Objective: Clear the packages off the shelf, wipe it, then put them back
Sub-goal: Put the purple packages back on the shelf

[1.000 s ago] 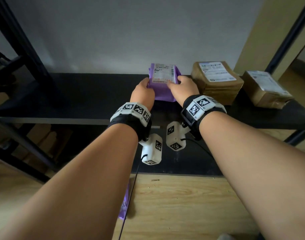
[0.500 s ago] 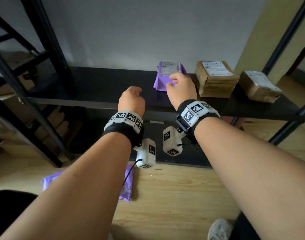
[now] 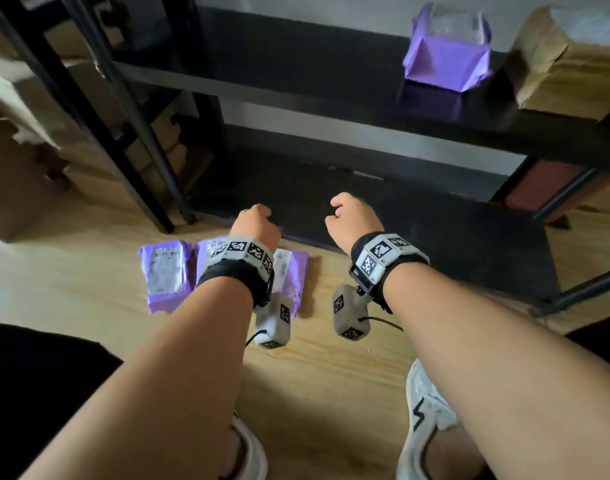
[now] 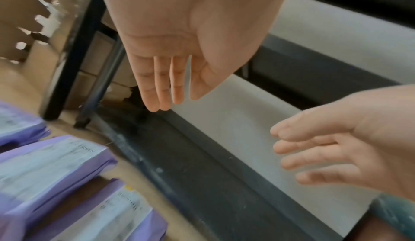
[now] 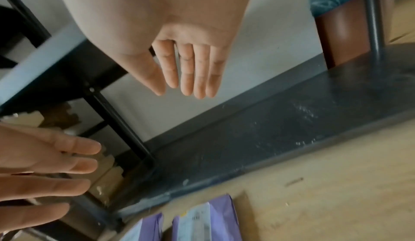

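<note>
A purple package (image 3: 447,60) and a brown box (image 3: 570,60) sit on the black shelf (image 3: 296,81) at the top right. Three purple packages lie side by side on the wooden floor: one at the left (image 3: 165,271), the others (image 3: 291,271) partly hidden by my left wrist. They show again in the left wrist view (image 4: 44,165). My left hand (image 3: 256,221) hangs just above them, fingers (image 4: 161,85) straight and empty. My right hand (image 3: 348,216) hovers over the bottom board, fingers (image 5: 191,72) also loose, holding nothing.
The black bottom board (image 3: 417,220) lies at floor level under the shelf. Black rack uprights (image 3: 140,150) and cardboard boxes (image 3: 19,133) stand at the left. A brown bin with a blue bag (image 5: 341,28) stands behind the right post. My shoes (image 3: 428,420) are below.
Both hands let go of the purple package on the shelf and dropped toward the floor. My view tilted down, bringing the floor packages in.
</note>
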